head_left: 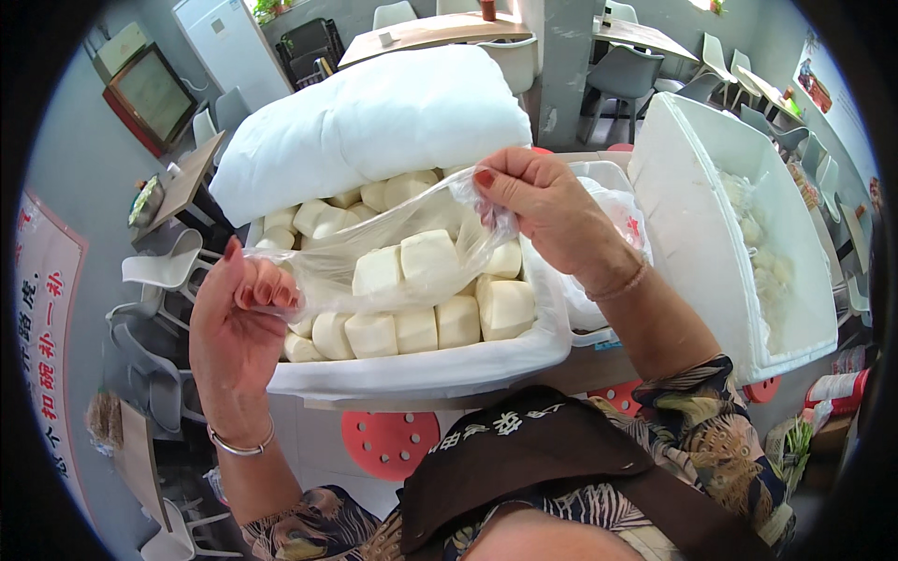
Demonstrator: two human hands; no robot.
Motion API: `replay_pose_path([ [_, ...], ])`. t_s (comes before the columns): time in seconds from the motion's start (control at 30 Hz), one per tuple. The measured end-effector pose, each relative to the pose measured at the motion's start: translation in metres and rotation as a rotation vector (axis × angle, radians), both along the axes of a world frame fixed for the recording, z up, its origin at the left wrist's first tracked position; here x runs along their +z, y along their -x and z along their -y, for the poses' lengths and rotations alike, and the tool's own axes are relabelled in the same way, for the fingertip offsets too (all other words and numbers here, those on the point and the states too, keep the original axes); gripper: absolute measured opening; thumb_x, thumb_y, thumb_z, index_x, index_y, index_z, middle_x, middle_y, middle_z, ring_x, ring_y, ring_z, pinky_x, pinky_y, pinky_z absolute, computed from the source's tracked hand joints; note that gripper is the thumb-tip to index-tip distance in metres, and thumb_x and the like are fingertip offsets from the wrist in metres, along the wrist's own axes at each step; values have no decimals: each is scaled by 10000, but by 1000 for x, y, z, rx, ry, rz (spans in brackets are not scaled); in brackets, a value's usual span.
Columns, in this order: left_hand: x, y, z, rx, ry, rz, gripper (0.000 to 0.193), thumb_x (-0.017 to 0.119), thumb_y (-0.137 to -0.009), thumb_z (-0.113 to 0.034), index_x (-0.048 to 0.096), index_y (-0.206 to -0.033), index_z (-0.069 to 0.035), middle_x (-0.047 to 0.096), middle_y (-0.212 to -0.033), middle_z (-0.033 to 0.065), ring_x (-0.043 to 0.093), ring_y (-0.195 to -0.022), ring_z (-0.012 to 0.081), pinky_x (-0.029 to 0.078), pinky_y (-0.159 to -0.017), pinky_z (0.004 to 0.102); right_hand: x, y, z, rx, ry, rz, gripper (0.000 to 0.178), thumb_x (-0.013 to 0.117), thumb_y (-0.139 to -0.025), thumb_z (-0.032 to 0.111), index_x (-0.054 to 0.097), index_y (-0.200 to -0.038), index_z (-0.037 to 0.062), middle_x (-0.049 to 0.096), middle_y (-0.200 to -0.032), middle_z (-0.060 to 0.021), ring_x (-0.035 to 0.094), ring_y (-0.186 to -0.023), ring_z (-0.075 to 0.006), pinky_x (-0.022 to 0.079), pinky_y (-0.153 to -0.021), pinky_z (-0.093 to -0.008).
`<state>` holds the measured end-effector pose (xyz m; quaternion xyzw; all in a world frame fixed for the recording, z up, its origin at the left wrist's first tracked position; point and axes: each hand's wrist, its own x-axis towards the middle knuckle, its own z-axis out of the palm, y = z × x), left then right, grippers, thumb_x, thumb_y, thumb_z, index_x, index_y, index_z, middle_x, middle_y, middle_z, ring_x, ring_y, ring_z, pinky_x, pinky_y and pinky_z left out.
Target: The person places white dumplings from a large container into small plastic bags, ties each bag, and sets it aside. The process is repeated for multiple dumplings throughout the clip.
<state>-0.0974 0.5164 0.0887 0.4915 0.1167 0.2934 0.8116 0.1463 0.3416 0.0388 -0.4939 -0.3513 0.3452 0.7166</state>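
Note:
A clear plastic bag (374, 252) with two white steamed buns (407, 266) inside is stretched between my hands. My left hand (238, 323) pinches its left edge; my right hand (543, 206) pinches the right edge, higher up. Both hang over a white foam box (421, 369) filled with several more square steamed buns (458, 323). A thick white quilt (374, 126) is folded back over the far half of the box.
A second foam box (687, 215) stands tilted open at the right, with pale food inside. A white plastic bag (608, 220) lies between the boxes. Red stools (388, 439) stand below. Tables and chairs (627, 65) fill the room behind.

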Motion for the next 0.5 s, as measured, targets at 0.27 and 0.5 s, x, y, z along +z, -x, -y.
replay_pose_path([
  [0.27,-2,-18,17,-158,-307,128,603,436,-828,-20,348,-1417,77,632,-1100,241,643,-931,308,495,-903,419,-2,6,12,167,4,140,439,449,-862,-73,589,-1259,52,604,-834,-31,570,-753,-88,479,-699,-218],
  [0.5,1,-27,22,-49,-345,53,621,352,-788,62,360,-1409,79,608,-1160,257,675,-910,303,547,-881,409,-7,3,21,48,124,566,137,606,-872,-4,662,-995,16,604,-919,-10,563,-829,-64,472,-728,-227],
])
